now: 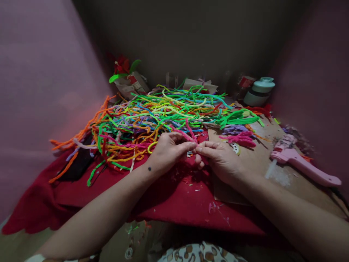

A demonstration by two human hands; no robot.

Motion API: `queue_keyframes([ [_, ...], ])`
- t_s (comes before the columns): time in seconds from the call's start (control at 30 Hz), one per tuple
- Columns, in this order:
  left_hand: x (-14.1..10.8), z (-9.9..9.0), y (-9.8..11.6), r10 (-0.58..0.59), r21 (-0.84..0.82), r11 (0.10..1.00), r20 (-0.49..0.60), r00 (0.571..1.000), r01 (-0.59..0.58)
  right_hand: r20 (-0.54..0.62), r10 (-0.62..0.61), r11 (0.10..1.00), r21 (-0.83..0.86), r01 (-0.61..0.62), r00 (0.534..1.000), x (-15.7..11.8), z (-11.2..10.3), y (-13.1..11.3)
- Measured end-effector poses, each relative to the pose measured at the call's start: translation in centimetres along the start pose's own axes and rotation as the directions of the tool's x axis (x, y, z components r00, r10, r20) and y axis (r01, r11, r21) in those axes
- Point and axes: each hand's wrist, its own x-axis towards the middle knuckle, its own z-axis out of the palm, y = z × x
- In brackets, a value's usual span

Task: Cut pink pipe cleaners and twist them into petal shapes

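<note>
A pink pipe cleaner [188, 128] is pinched between my two hands, its free ends sticking up beyond my fingers. My left hand [173, 147] grips it with thumb and forefinger from the left. From the right, the fingertips of my right hand [215, 154] meet the left ones and close on the same pipe cleaner. Just past my hands lies a big tangled heap of pipe cleaners [163, 109] in green, orange, yellow, purple and other colours. A small bundle of magenta pipe cleaners [241, 139] rests beyond my right hand.
A pink glue gun [305, 163] lies on a brown board [261, 156] at the right. A teal-lidded jar [260, 91] stands at the back right. Red and green craft pieces [124, 69] stand at the back left. Red cloth [174, 203] covers the table, with scraps on it.
</note>
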Motion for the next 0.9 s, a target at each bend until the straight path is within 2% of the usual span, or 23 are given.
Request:
queue_keyframes([
  [0.07, 0.0, -0.5, -0.2, 0.221, 0.198, 0.952, 0.08, 0.972, -0.233, 0.02, 0.006, 1.0, -0.006, -0.006, 1.0, 0.0, -0.2, -0.2],
  [0.13, 0.1, -1.0, -0.6, 0.424, 0.381, 0.804, 0.171, 0.889, -0.457, 0.058, 0.016, 1.0, -0.016, -0.015, 0.998, 0.0, -0.3, -0.3],
  [0.2, 0.4, -1.6, -1.0, 0.549, 0.517, 0.616, 0.26, 0.795, -0.594, 0.106, 0.031, 0.999, -0.04, -0.027, 0.994, 0.0, -0.5, -0.5],
  [0.27, 0.7, -2.1, -1.0, 0.601, 0.602, 0.435, 0.36, 0.713, -0.67, 0.159, 0.049, 0.997, -0.073, -0.037, 0.986, -0.1, -0.7, -0.6],
  [0.33, 0.7, -2.5, -0.7, 0.606, 0.62, 0.306, 0.458, 0.65, -0.722, 0.2, 0.073, 0.992, -0.12, -0.05, 0.977, -0.1, -0.8, -0.9],
  [0.37, 0.6, -2.6, -0.4, 0.587, 0.617, 0.281, 0.496, 0.64, -0.736, 0.212, 0.082, 0.986, -0.156, -0.049, 0.974, -0.2, -0.8, -1.0],
  [0.43, 0.1, -2.6, 0.4, 0.511, 0.61, 0.322, 0.532, 0.676, -0.724, 0.22, 0.071, 0.966, -0.259, -0.012, 0.973, -0.5, -0.6, -1.3],
  [0.5, -0.5, -2.5, 1.1, 0.399, 0.598, 0.489, 0.494, 0.772, -0.635, 0.215, -0.013, 0.897, -0.429, 0.106, 0.977, -1.0, -0.3, -1.6],
  [0.53, -0.7, -2.3, 1.4, 0.32, 0.57, 0.62, 0.444, 0.837, -0.539, 0.219, -0.094, 0.821, -0.535, 0.2, 0.971, -1.3, 0.0, -1.7],
  [0.57, -0.8, -2.2, 1.5, 0.209, 0.508, 0.766, 0.384, 0.899, -0.394, 0.234, -0.198, 0.707, -0.638, 0.304, 0.952, -1.7, 0.2, -1.7],
  [0.6, -0.9, -2.0, 1.6, 0.067, 0.407, 0.89, 0.329, 0.942, -0.205, 0.272, -0.32, 0.548, -0.729, 0.411, 0.908, -2.0, 0.4, -1.7],
  [0.63, -0.8, -1.9, 1.5, -0.092, 0.272, 0.962, 0.3, 0.949, 0.007, 0.33, -0.433, 0.362, -0.789, 0.497, 0.839, -2.3, 0.6, -1.6],
  [0.67, -0.6, -1.7, 1.3, -0.233, 0.119, 0.971, 0.309, 0.922, 0.206, 0.403, -0.526, 0.17, -0.813, 0.557, 0.749, -2.5, 0.7, -1.4],
  [0.7, -0.4, -1.5, 1.1, -0.335, -0.028, 0.929, 0.361, 0.87, 0.369, 0.476, -0.586, -0.001, -0.81, 0.587, 0.656, -2.7, 0.8, -1.3],
  [0.73, -0.2, -1.4, 0.8, -0.387, -0.15, 0.86, 0.432, 0.814, 0.488, 0.533, -0.623, -0.134, -0.793, 0.594, 0.572, -2.9, 0.8, -1.1],
  [0.77, 0.0, -1.2, 0.6, -0.401, -0.232, 0.79, 0.506, 0.764, 0.568, 0.57, -0.645, -0.221, -0.776, 0.59, 0.509, -3.0, 0.8, -1.0],
  [0.8, 0.1, -1.1, 0.5, -0.39, -0.282, 0.739, 0.561, 0.73, 0.612, 0.581, -0.663, -0.257, -0.769, 0.586, 0.472, -3.1, 0.7, -1.0],
  [0.83, 0.2, -1.0, 0.4, -0.379, -0.306, 0.719, 0.58, 0.721, 0.624, 0.564, -0.684, -0.24, -0.773, 0.588, 0.463, -3.1, 0.7, -1.0],
  [0.87, 0.2, -1.0, 0.5, -0.375, -0.311, 0.736, 0.552, 0.745, 0.601, 0.518, -0.706, -0.167, -0.785, 0.597, 0.483, -3.1, 0.7, -1.1],
  [0.9, 0.1, -1.0, 0.6, -0.365, -0.298, 0.789, 0.478, 0.799, 0.538, 0.444, -0.716, -0.041, -0.797, 0.603, 0.539, -3.1, 0.7, -1.2],
])
